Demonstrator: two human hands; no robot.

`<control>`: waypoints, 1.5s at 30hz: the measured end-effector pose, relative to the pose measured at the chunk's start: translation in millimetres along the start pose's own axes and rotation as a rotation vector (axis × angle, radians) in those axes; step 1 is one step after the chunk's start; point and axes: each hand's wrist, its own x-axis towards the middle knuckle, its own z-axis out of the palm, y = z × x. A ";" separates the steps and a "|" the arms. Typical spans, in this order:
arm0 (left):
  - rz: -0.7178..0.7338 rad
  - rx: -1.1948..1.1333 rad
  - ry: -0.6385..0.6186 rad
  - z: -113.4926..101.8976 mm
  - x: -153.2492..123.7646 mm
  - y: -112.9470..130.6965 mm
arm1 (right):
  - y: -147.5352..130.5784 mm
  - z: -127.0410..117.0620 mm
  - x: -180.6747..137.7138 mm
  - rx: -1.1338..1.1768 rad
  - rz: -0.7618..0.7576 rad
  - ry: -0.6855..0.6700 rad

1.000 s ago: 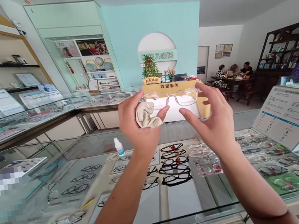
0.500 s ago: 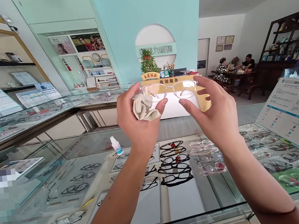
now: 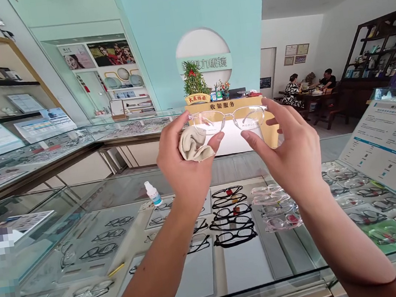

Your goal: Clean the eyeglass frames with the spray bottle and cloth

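Note:
A pair of clear-framed eyeglasses (image 3: 229, 114) is held up level in front of me, above the glass counter. My left hand (image 3: 184, 157) grips the frame's left end between thumb and fingers. Bunched in that same palm is a beige cleaning cloth (image 3: 193, 145). At the frame's right end, the thumb and fingers of my right hand (image 3: 286, 145) hold the other side. Faint lettering shows on the right lens. On the counter, left of my left forearm, stands a small white spray bottle (image 3: 153, 194) with a blue label.
Rows of black eyeglasses (image 3: 232, 216) and pink clear frames (image 3: 275, 206) lie in the glass display case (image 3: 251, 291). A printed sign board (image 3: 385, 144) stands at the right. Behind are a cashier desk (image 3: 271, 132) and two people at a table (image 3: 316, 98).
The eyeglasses and both hands have shifted slightly to the right. Lettering on the right lens reads more clearly now. Both hands keep their hold.

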 end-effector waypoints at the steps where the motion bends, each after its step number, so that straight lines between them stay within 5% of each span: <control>1: 0.000 0.016 -0.005 -0.3 -0.1 -0.4 | -0.1 0.1 0.0 -0.005 0.006 -0.006; 45: 0.130 -0.034 0.032 3.9 -5.7 -0.4 | -18.1 -4.5 -0.6 -0.185 0.089 -0.148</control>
